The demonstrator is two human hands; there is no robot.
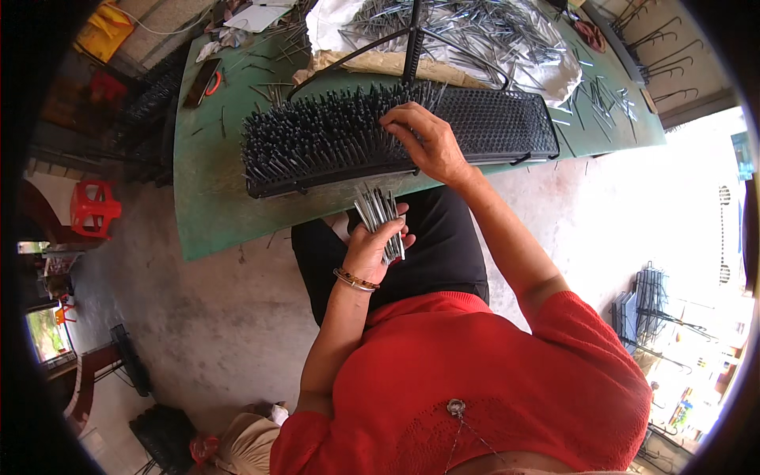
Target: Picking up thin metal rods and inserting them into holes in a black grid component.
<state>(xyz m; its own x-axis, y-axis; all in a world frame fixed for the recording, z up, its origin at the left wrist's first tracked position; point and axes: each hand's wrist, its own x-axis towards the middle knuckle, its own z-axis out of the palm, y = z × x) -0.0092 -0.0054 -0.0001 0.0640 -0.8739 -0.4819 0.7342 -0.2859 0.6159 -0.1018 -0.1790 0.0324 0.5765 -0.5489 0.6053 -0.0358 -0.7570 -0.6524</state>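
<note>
A bundle of thin silvery metal rods (378, 207) stands up out of my left hand (366, 252), whose fingers are wrapped round it just in front of the table edge. Beyond it lies a long black rack (507, 127) with a grid of small holes. Its left part is packed with upright dark rods (317, 134), while the holes to the right show no rods. My right hand (431, 146) is over the rack where the rods end, thumb and forefinger bent together in a pinch. What sits between those fingertips is too small to make out.
The rack rests on a green table (214, 190). Behind it, loose metal rods (475, 32) are heaped on a white sheet (566, 75), with a black metal stand (413, 47) in front. Orange-handled scissors (213, 83) lie at the left. A red stool (95, 208) stands on the floor.
</note>
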